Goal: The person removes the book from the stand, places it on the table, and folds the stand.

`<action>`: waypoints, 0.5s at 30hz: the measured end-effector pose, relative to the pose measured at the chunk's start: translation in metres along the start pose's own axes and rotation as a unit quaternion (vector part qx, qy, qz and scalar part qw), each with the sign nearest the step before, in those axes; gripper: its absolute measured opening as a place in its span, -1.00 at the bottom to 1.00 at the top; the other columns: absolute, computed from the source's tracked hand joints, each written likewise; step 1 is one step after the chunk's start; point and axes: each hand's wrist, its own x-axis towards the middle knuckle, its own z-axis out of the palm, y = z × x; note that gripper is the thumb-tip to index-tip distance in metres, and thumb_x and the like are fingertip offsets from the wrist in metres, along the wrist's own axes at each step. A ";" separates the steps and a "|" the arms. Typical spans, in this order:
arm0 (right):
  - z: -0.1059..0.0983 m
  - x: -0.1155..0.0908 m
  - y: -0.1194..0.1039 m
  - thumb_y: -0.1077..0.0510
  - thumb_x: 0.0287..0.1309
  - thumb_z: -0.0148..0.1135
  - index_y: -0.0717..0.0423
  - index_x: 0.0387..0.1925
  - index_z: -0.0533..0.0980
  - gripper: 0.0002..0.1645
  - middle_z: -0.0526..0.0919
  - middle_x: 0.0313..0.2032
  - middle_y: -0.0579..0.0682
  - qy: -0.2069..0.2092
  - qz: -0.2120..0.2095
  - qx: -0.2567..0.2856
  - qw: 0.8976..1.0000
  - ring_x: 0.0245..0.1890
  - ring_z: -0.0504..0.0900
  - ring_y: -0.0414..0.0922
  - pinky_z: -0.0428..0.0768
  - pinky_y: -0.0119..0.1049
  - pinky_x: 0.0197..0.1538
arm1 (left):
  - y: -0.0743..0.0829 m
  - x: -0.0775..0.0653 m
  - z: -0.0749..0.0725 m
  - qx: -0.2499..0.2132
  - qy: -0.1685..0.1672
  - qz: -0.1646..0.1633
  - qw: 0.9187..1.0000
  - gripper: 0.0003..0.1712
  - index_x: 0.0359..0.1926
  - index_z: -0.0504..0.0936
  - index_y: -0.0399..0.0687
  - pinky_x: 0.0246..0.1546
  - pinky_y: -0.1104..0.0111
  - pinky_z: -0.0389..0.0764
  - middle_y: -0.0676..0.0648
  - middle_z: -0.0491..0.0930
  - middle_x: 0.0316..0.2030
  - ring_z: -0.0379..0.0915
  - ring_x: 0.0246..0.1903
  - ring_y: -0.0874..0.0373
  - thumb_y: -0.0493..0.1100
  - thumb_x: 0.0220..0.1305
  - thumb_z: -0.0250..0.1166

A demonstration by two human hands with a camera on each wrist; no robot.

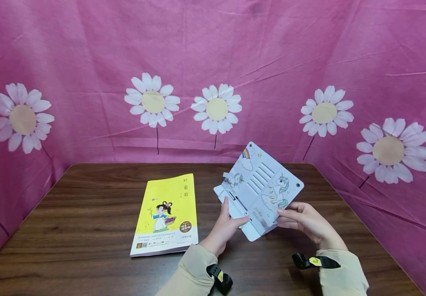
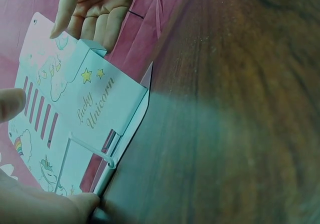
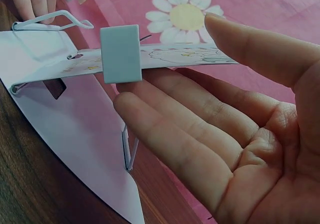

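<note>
A white book stand [image 1: 261,185] with unicorn, rainbow and cloud prints is tilted above the table, between both hands. My left hand [image 1: 222,228] grips its lower ledge, thumb on the front side. At the stand's right edge is my right hand [image 1: 305,222], the thumb over the printed face and the fingers behind the panel. In the right wrist view, those fingers [image 3: 185,119] extend below the panel, beside a small white block [image 3: 121,54] on the stand. Wire page holders [image 2: 85,149] show along the ledge in the left wrist view.
A yellow paperback book [image 1: 166,213] with a cartoon girl on its cover lies on the brown wooden table [image 1: 87,230], left of my left hand. Pink cloth [image 1: 272,49] with large white daisies hangs behind and at both sides of the table.
</note>
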 end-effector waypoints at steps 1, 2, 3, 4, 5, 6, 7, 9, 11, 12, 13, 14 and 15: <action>0.000 0.000 0.000 0.27 0.39 0.09 0.16 -0.04 0.60 -0.78 0.78 -0.17 -0.07 0.000 0.001 -0.001 1.000 -0.17 0.76 -0.15 0.71 -0.24 -0.03 | 0.000 0.000 0.000 0.000 0.001 -0.001 1.000 0.16 0.58 -0.30 -0.11 0.50 -0.16 -0.22 -0.27 -0.35 0.57 -0.42 0.55 -0.21 -0.17 0.23 0.34; 0.000 0.000 -0.001 0.27 0.39 0.09 0.15 -0.04 0.60 -0.78 0.78 -0.17 -0.07 0.000 0.001 -0.001 1.000 -0.17 0.76 -0.15 0.71 -0.25 -0.03 | 0.001 0.000 0.000 0.000 0.002 -0.002 1.000 0.17 0.58 -0.30 -0.11 0.50 -0.16 -0.23 -0.27 -0.36 0.57 -0.43 0.55 -0.21 -0.17 0.23 0.34; 0.000 0.000 -0.001 0.27 0.39 0.09 0.15 -0.04 0.60 -0.78 0.78 -0.17 -0.07 0.001 0.002 -0.002 1.000 -0.17 0.76 -0.16 0.71 -0.25 -0.03 | 0.001 0.000 0.000 0.000 0.003 -0.004 1.000 0.17 0.58 -0.30 -0.10 0.50 -0.16 -0.23 -0.28 -0.37 0.57 -0.44 0.55 -0.22 -0.17 0.23 0.34; 0.000 0.000 -0.001 0.27 0.39 0.09 0.15 -0.05 0.60 -0.78 0.78 -0.17 -0.07 0.001 0.002 -0.001 1.000 -0.17 0.76 -0.16 0.71 -0.25 -0.03 | 0.001 -0.001 0.001 0.000 0.005 -0.005 1.000 0.17 0.58 -0.29 -0.10 0.50 -0.17 -0.24 -0.28 -0.38 0.57 -0.46 0.55 -0.22 -0.17 0.23 0.35; 0.000 0.000 0.000 0.27 0.39 0.09 0.14 -0.05 0.60 -0.78 0.78 -0.17 -0.07 0.002 0.003 0.000 1.000 -0.17 0.76 -0.16 0.71 -0.26 -0.03 | 0.001 -0.001 0.001 -0.001 0.006 -0.006 1.000 0.17 0.58 -0.29 -0.09 0.50 -0.17 -0.24 -0.29 -0.39 0.57 -0.47 0.54 -0.23 -0.17 0.22 0.35; 0.000 0.000 0.000 0.27 0.40 0.08 0.14 -0.05 0.60 -0.78 0.78 -0.17 -0.07 0.003 0.002 0.000 1.000 -0.17 0.76 -0.16 0.71 -0.26 -0.03 | 0.000 -0.001 0.002 0.000 0.008 -0.008 1.000 0.18 0.58 -0.29 -0.08 0.49 -0.17 -0.25 -0.29 -0.40 0.56 -0.48 0.54 -0.24 -0.16 0.22 0.36; -0.001 0.000 0.000 0.27 0.40 0.08 0.14 -0.05 0.60 -0.79 0.78 -0.17 -0.07 0.004 0.002 0.001 1.000 -0.17 0.76 -0.16 0.71 -0.26 -0.03 | 0.000 -0.002 0.003 0.000 0.011 -0.009 1.000 0.19 0.59 -0.29 -0.07 0.49 -0.18 -0.24 -0.29 -0.40 0.56 -0.48 0.54 -0.24 -0.16 0.21 0.36; -0.001 0.001 0.001 0.27 0.40 0.08 0.14 -0.05 0.60 -0.78 0.78 -0.17 -0.07 0.005 0.001 0.003 1.000 -0.17 0.76 -0.16 0.71 -0.26 -0.03 | 0.000 -0.003 0.005 0.002 0.017 -0.010 1.000 0.20 0.59 -0.29 -0.07 0.49 -0.19 -0.23 -0.31 -0.40 0.56 -0.48 0.54 -0.27 -0.16 0.19 0.38; -0.002 0.001 0.001 0.28 0.40 0.08 0.13 -0.05 0.60 -0.78 0.78 -0.17 -0.07 0.007 0.002 0.006 1.000 -0.17 0.76 -0.16 0.70 -0.26 -0.02 | -0.001 -0.005 0.009 0.005 0.024 -0.011 1.000 0.22 0.59 -0.28 -0.05 0.49 -0.19 -0.22 -0.33 -0.40 0.56 -0.47 0.53 -0.28 -0.16 0.17 0.40; -0.002 0.000 0.002 0.28 0.40 0.08 0.13 -0.05 0.60 -0.78 0.78 -0.17 -0.07 0.007 0.002 0.008 1.000 -0.17 0.76 -0.17 0.70 -0.26 -0.02 | -0.001 -0.006 0.011 0.008 0.028 -0.011 1.000 0.22 0.59 -0.28 -0.05 0.48 -0.19 -0.21 -0.34 -0.40 0.55 -0.46 0.53 -0.29 -0.15 0.17 0.40; -0.002 0.000 0.002 0.28 0.40 0.08 0.12 -0.05 0.60 -0.78 0.77 -0.16 -0.07 0.007 0.003 0.010 1.000 -0.17 0.76 -0.17 0.70 -0.26 -0.02 | -0.001 -0.008 0.013 0.011 0.031 -0.010 0.999 0.22 0.59 -0.27 -0.06 0.48 -0.20 -0.20 -0.35 -0.39 0.55 -0.46 0.53 -0.31 -0.16 0.16 0.40; -0.002 0.000 0.002 0.28 0.40 0.08 0.12 -0.05 0.60 -0.78 0.77 -0.17 -0.07 0.008 0.003 0.011 1.000 -0.17 0.76 -0.17 0.70 -0.26 -0.01 | -0.002 -0.009 0.015 0.016 0.035 -0.008 0.999 0.22 0.59 -0.27 -0.06 0.48 -0.20 -0.19 -0.37 -0.39 0.55 -0.44 0.52 -0.33 -0.16 0.15 0.41; -0.002 0.000 0.002 0.27 0.40 0.08 0.12 -0.05 0.60 -0.79 0.77 -0.17 -0.07 0.008 0.003 0.011 1.000 -0.17 0.76 -0.17 0.70 -0.26 -0.01 | -0.002 -0.011 0.017 0.018 0.039 -0.006 0.999 0.23 0.59 -0.26 -0.07 0.48 -0.21 -0.18 -0.38 -0.39 0.54 -0.43 0.52 -0.34 -0.17 0.14 0.41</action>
